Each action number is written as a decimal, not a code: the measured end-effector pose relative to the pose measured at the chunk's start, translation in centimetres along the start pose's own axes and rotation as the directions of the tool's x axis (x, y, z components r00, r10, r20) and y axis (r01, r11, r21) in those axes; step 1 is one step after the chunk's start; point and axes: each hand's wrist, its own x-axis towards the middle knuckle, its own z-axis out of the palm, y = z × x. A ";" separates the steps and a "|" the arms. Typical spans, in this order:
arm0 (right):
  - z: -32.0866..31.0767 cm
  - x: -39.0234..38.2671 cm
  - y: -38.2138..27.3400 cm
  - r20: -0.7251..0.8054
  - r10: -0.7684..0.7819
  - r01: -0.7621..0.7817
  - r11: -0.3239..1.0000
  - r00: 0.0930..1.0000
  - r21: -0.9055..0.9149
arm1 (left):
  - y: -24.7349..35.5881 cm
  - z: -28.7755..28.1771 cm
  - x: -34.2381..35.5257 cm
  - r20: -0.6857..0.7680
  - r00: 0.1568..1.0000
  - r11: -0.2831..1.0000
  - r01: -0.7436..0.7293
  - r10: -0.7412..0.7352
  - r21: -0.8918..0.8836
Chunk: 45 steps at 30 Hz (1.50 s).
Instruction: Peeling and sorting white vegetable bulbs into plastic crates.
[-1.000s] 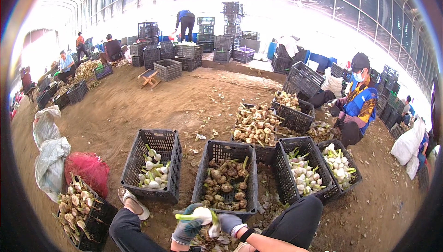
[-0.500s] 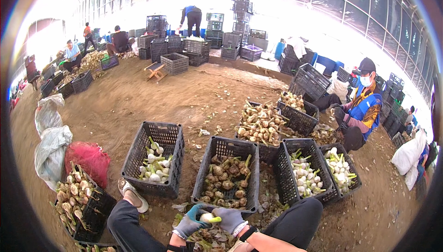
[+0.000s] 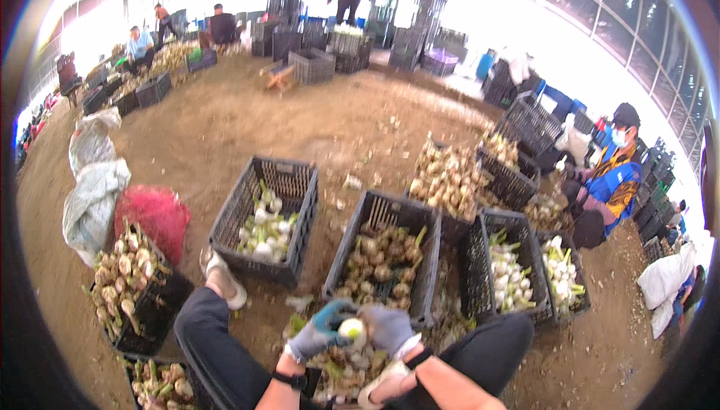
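Between my knees, my left hand (image 3: 322, 333) in a grey and teal glove is closed around a peeled white garlic bulb (image 3: 351, 328), its pale green cut end facing up. My right hand (image 3: 388, 330), gloved in grey, is beside the bulb; its fingers are smeared by motion, and whether they touch the bulb cannot be told. Just beyond my hands is a black crate (image 3: 337, 241) of brown unpeeled garlic (image 3: 379, 264). Left of it, another black crate (image 3: 221, 219) holds white bulbs with green stems (image 3: 266, 234). Loose peelings (image 3: 352, 372) lie below my hands.
Crates of white garlic (image 3: 514, 279) stand at the right, with a heaped crate of unpeeled garlic (image 3: 446, 181) behind. A masked person (image 3: 611, 177) sits beyond them. At left are a red net bag (image 3: 154, 219), pale sacks (image 3: 94, 200) and a garlic-filled crate (image 3: 127, 279).
The bulb's stem pointed right and looked longer before; now its cut end faces up. My right hand has shifted slightly right. The whole view has tilted, moving the surroundings.
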 end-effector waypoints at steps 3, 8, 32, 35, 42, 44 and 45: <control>0.7 0.1 0.8 -0.187 0.014 -0.002 0.998 0.982 0.060 | -0.7 0.8 0.3 -0.154 0.983 0.994 -0.104 0.098 -0.029; 1.2 0.8 -0.6 -0.251 0.311 -0.178 0.879 0.917 0.442 | -1.4 1.7 0.7 -0.379 0.919 0.985 -0.148 0.106 -0.083; 4.0 -0.2 0.6 0.445 0.471 -0.450 0.879 0.762 -0.159 | -3.3 0.1 2.6 -0.518 0.852 0.694 -0.420 0.079 -0.585; 4.4 -0.9 1.1 0.500 0.300 -0.419 0.897 0.812 0.143 | -3.6 -0.5 2.6 -0.487 0.869 0.599 -0.436 0.087 -0.671; 3.2 1.8 -0.3 0.425 0.335 -0.531 0.365 0.841 0.765 | -5.3 -0.5 3.4 -0.488 0.872 0.622 -0.395 0.024 -0.676; 3.0 2.1 -1.2 0.431 0.404 -0.579 0.396 0.807 0.713 | -5.9 -1.0 3.4 -0.515 0.846 0.692 -0.453 0.135 -0.563; 2.9 2.1 -1.6 0.303 0.337 -0.449 0.567 0.891 0.691 | -6.1 -1.4 3.4 -0.533 0.837 0.730 -0.440 0.123 -0.522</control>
